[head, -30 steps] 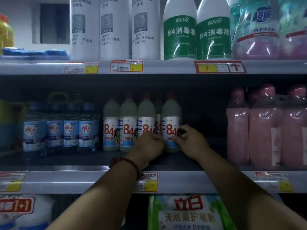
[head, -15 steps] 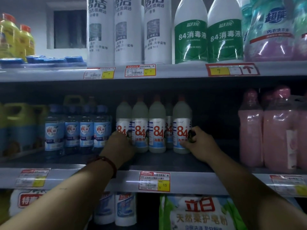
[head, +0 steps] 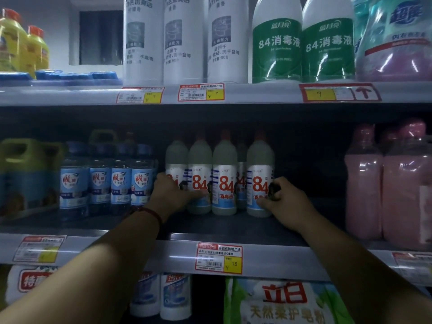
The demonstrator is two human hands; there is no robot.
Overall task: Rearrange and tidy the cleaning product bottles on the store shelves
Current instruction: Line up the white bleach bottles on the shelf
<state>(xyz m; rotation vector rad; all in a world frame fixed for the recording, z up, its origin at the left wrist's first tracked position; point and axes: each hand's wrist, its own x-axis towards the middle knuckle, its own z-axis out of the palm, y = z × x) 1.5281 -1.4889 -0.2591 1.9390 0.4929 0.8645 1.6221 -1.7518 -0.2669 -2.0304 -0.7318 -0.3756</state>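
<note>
A row of white "84" disinfectant bottles (head: 225, 178) with red numerals stands upright in the middle of the dark middle shelf (head: 233, 228). My left hand (head: 171, 194) is wrapped around the leftmost 84 bottle (head: 175, 157) at the left end of the row. My right hand (head: 284, 202) grips the lower part of the rightmost 84 bottle (head: 259, 174) from its right side. Both bottles stand on the shelf. One more 84 bottle is partly hidden behind the front row.
Blue-labelled bottles (head: 105, 181) and a yellow-green jug (head: 25, 174) stand left of the row; pink bottles (head: 383, 190) at right, with a dark gap between. Upper shelf holds white cylinders (head: 182, 43) and green 84 bottles (head: 301, 43). Price tag (head: 218, 258) on the shelf edge.
My left hand moved left along the row, from the bottles near the right end to the leftmost bottle. My right hand stayed on the rightmost bottle. The view shifted slightly.
</note>
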